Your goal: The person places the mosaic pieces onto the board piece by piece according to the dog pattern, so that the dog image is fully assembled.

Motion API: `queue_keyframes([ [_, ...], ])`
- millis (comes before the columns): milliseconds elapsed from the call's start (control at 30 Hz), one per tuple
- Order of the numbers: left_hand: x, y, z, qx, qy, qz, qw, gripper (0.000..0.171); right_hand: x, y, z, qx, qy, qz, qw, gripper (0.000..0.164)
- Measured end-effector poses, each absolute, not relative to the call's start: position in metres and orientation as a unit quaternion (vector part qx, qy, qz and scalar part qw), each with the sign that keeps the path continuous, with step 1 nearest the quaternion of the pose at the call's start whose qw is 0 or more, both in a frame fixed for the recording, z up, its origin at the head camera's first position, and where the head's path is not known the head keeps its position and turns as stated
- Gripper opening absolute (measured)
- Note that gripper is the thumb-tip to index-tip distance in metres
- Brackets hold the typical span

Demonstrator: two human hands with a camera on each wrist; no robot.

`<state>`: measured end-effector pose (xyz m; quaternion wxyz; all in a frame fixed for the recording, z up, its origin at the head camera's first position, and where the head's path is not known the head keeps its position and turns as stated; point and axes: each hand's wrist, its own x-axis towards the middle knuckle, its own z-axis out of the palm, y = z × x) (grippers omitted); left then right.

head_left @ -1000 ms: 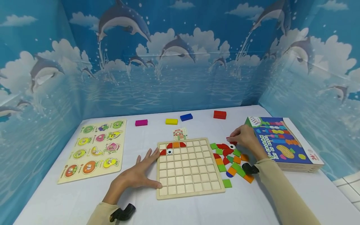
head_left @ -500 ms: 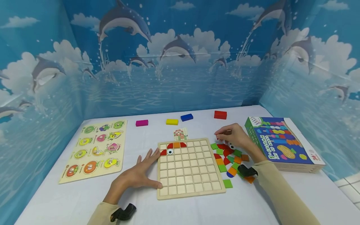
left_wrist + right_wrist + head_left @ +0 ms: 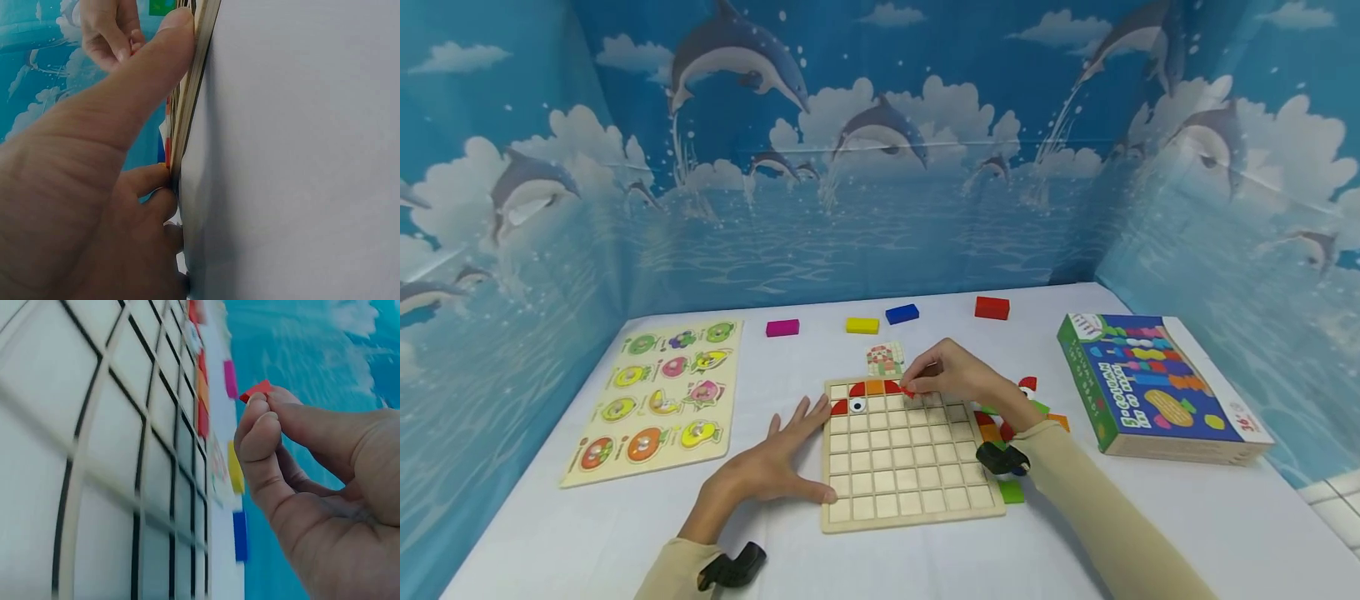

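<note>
A wooden grid board lies flat on the white table. Along its left edge my left hand rests with fingers spread, thumb at the lower left corner area and fingertips near the upper left. My right hand is over the board's top rows and pinches a small red tile between thumb and fingertips. In the upper left cells sit red curved tiles, an orange square tile and a white eye tile. Behind the board lies a small picture card.
Loose coloured tiles lie right of the board, partly hidden by the right forearm. A toy box stands at the far right, a fruit puzzle board at left. Magenta, yellow, blue and red blocks line the back.
My right hand has carried the red tile leftward from the loose tiles to over the board's upper part. The left hand has stayed at the board's left edge.
</note>
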<state>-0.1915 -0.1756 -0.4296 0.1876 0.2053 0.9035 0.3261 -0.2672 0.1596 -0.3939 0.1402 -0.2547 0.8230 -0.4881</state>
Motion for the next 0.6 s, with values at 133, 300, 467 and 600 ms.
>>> queue_keyframes([
  [133,-0.192,-0.175,-0.43,0.211,0.902,0.326,0.188,0.128,-0.271,0.136,-0.402,-0.285,0.823,-0.47,0.145,0.007],
  [300,-0.192,-0.174,-0.431,0.214,0.901,0.326,0.189,0.128,-0.276,0.118,-0.409,-0.299,0.831,-0.453,0.125,0.004],
  [467,-0.194,-0.176,-0.432,0.22,0.901,0.323,0.188,0.128,-0.278,0.107,-0.408,-0.31,0.839,-0.434,0.11,0.006],
  [600,-0.195,-0.178,-0.432,0.222,0.902,0.32,0.188,0.128,-0.28,0.101,-0.409,-0.326,0.844,-0.416,0.093,0.008],
])
